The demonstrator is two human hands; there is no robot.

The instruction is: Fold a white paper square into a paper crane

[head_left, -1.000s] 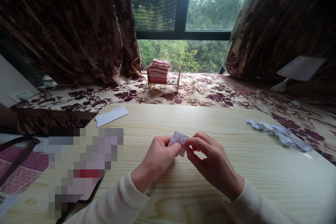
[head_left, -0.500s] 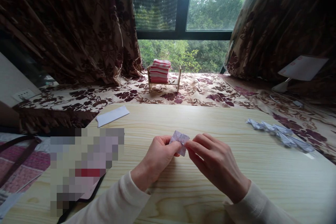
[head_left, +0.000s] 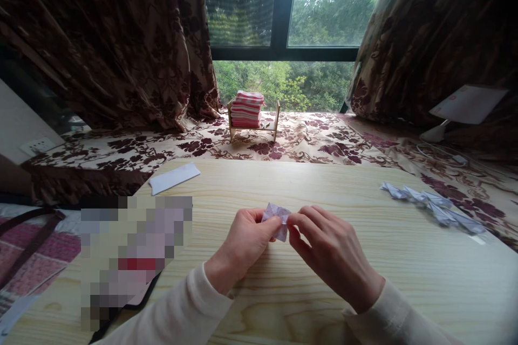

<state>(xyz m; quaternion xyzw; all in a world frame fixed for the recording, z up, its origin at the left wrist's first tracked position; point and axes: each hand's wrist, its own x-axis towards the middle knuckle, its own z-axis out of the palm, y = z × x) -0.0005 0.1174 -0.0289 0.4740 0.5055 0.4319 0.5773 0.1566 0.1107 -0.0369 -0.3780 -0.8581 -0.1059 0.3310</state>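
Note:
Just above the middle of the wooden table point(head_left: 275, 291), a small folded square of paper point(head_left: 276, 211), pale lilac with crease lines, is pinched in my left hand point(head_left: 238, 245). The left thumb lies across its front and the fingers are behind it. My right hand point(head_left: 334, 250) pinches the paper's right edge between thumb and fingertips; its other fingers are curled. Part of the paper is hidden under the thumb and fingertips.
A white folded paper strip point(head_left: 176, 178) lies at the table's back left. Several folded paper pieces point(head_left: 437, 205) lie along the right edge. A blurred-out item point(head_left: 137, 259) is at left. Beyond stand a small rack with stacked cloths point(head_left: 246, 109) and a lamp point(head_left: 469, 103).
Very little differs. Both hands keep the folded paper in about the same place, with the right fingertips shifted slightly at its right edge.

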